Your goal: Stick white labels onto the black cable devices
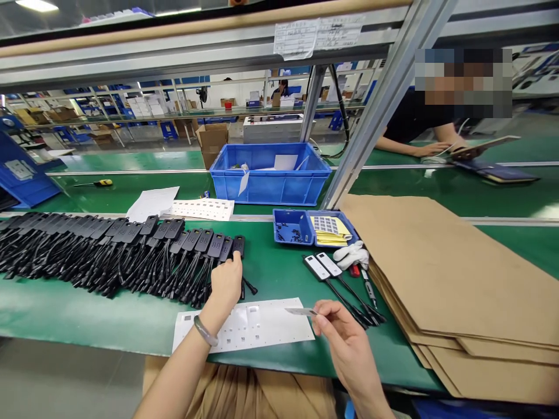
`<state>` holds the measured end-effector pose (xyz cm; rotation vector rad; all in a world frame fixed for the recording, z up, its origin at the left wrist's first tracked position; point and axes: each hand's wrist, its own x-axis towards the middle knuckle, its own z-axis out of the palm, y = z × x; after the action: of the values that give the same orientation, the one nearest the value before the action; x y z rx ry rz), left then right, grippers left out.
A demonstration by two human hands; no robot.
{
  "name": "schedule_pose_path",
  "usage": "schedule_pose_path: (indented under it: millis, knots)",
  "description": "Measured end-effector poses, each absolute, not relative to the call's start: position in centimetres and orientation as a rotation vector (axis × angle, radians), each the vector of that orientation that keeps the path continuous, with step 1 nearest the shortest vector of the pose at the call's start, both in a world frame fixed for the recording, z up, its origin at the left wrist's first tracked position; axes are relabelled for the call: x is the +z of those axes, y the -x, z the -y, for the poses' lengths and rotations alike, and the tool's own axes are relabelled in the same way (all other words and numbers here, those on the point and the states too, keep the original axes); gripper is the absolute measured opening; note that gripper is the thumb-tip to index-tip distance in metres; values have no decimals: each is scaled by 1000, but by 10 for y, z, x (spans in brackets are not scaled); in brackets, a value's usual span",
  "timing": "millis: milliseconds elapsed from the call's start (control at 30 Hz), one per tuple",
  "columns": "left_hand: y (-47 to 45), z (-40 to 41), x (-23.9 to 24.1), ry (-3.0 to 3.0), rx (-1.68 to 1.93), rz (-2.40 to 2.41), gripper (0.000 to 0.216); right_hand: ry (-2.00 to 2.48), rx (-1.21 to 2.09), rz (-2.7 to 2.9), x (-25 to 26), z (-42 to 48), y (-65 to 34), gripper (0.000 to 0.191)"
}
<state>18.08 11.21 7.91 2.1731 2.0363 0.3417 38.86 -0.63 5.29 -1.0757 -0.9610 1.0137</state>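
At a green workbench, the left hand grasps the last black cable adapter in the row while the right hand, at five o'clock, pinches a silver label.

At my twelve o'clock sits a blue crate; cardboard sheets lie at three, a white glove just beside them.

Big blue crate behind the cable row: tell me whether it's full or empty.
Nearly empty. The big blue crate shows only a few white papers and small bits inside, well below its rim.
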Motion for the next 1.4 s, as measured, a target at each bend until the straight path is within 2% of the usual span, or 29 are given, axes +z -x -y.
schedule_pose_path:
  millis: [133,233,300,400,467,600,700,933,1167,1400]
  knots:
    - [-173,-105,89,-2007,676,-1884,35,997,1056,854,62,8,-386,19]
    - [-168,-87,100,-1379,1057,-1356,58,882,1110,787,72,10,-383,18]
    - [-168,-67,104,-963,1057,-973,71,804,1154,763,79,11,-380,18]
    - [-172,-35,101,-759,882,-737,74,712,1233,744,87,12,-376,22]
    - [-175,-17,94,-746,861,-731,72,678,1282,737,89,11,-371,22]
    - [-181,2,79,-735,933,-880,54,682,1321,747,88,12,-362,23]
    - [-184,6,74,-662,938,-983,62,709,1324,764,85,13,-357,24]
    - [-182,13,74,-689,901,-944,56,789,1302,776,85,13,-353,26]
    - [-179,24,71,-663,803,-726,75,892,1338,752,84,9,-349,24]
    - [-181,25,80,-685,759,-795,55,1015,1256,956,73,7,-344,21]
